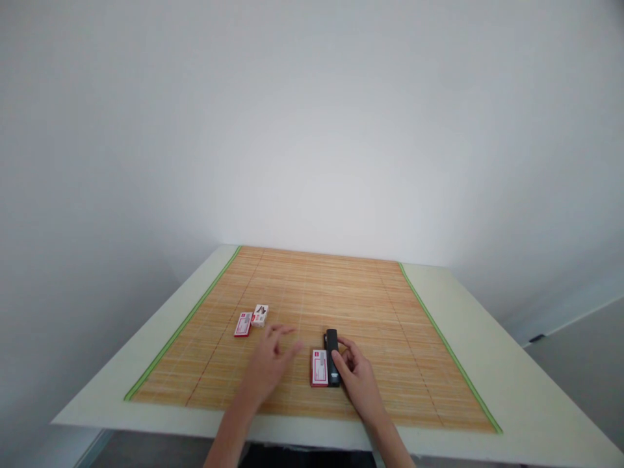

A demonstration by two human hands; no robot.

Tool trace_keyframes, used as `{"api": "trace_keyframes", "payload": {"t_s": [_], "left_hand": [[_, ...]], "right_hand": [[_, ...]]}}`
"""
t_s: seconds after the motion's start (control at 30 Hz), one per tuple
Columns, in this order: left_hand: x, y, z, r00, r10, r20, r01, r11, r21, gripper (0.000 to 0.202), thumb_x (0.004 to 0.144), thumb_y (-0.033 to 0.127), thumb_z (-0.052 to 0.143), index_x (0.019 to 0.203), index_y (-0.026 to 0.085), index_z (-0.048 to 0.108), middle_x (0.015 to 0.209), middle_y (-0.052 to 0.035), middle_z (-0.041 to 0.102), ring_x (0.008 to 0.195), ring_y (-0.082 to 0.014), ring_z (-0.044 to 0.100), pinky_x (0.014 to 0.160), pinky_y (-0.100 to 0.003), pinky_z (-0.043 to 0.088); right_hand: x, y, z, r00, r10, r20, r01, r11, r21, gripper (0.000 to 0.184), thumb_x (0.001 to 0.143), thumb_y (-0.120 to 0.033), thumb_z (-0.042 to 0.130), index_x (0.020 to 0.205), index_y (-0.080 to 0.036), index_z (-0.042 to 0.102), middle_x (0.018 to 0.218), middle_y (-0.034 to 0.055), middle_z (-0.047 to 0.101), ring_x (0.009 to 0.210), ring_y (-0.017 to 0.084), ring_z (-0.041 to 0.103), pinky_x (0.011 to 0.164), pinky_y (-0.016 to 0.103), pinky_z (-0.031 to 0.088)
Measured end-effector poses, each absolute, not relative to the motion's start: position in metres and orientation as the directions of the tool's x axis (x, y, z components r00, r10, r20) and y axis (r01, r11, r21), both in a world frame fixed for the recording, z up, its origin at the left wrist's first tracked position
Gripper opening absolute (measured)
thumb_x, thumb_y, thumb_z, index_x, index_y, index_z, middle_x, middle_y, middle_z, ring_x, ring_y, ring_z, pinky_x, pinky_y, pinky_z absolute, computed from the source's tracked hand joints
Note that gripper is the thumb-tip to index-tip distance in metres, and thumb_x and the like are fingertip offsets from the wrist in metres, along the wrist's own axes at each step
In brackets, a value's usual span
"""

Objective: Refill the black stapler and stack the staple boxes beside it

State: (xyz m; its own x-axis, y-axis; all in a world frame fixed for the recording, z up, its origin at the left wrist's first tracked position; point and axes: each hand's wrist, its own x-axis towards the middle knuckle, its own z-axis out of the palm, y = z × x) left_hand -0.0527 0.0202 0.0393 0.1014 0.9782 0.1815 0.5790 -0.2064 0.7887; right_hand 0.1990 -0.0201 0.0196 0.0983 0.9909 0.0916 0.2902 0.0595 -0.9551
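Note:
My right hand point(361, 377) rests at the right side of a black stapler point(332, 364), thumb and fingers on it, as it lies lengthwise on the bamboo mat. Close against the stapler's left side lies a small red-and-white box point(320, 368) with a printed label. My left hand point(272, 361) hovers over the mat to the left of that box, fingers apart and holding nothing, slightly blurred. Beyond it lie a second red-and-white box point(243, 324) and a white box point(260, 315) with a dark picture on top, side by side and very near each other.
The bamboo mat point(322, 286) with green edging covers the middle of a white table point(487, 338). A white wall point(312, 130) stands behind the table's far edge. The table's front edge runs just under my forearms.

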Motion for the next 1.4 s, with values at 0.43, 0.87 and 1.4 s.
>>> {"api": "trace_keyframes", "payload": {"t_s": [0.43, 0.87, 1.4], "left_hand": [[-0.188, 0.068, 0.034, 0.151, 0.985, 0.082, 0.751, -0.168, 0.638, 0.065, 0.079, 0.041, 0.066, 0.139, 0.022, 0.056, 0.141, -0.0099, 0.060, 0.131, -0.0343, 0.053, 0.114, -0.050, 0.038], [-0.033, -0.009, 0.080, 0.435, 0.884, 0.172, 0.472, -0.387, 0.792, 0.066, 0.070, 0.019, 0.075, 0.132, 0.031, 0.057, 0.131, -0.0044, 0.058, 0.121, -0.0245, 0.057, 0.109, -0.036, 0.045], [-0.007, 0.005, 0.055, 0.507, 0.857, 0.091, 0.377, -0.316, 0.871, 0.071, 0.069, 0.027, 0.085, 0.135, 0.032, 0.059, 0.134, -0.0034, 0.064, 0.123, -0.0274, 0.060, 0.108, -0.039, 0.046]], "right_hand": [[0.199, -0.019, 0.015, 0.102, 0.990, 0.098, 0.316, 0.061, -0.947, 0.052, 0.096, -0.059, 0.057, 0.131, -0.021, 0.062, 0.068, -0.0036, 0.051, 0.063, 0.017, 0.049, 0.060, 0.029, 0.039], [0.199, -0.019, 0.020, 0.095, 0.991, 0.090, 0.302, 0.057, -0.952, 0.054, 0.095, -0.060, 0.057, 0.130, -0.019, 0.064, 0.067, -0.0029, 0.051, 0.062, 0.018, 0.049, 0.059, 0.029, 0.039], [0.199, -0.020, 0.019, 0.042, 0.995, 0.090, 0.320, 0.072, -0.945, 0.051, 0.098, -0.057, 0.054, 0.133, -0.021, 0.061, 0.070, -0.0019, 0.055, 0.065, 0.018, 0.053, 0.060, 0.029, 0.040]]}}
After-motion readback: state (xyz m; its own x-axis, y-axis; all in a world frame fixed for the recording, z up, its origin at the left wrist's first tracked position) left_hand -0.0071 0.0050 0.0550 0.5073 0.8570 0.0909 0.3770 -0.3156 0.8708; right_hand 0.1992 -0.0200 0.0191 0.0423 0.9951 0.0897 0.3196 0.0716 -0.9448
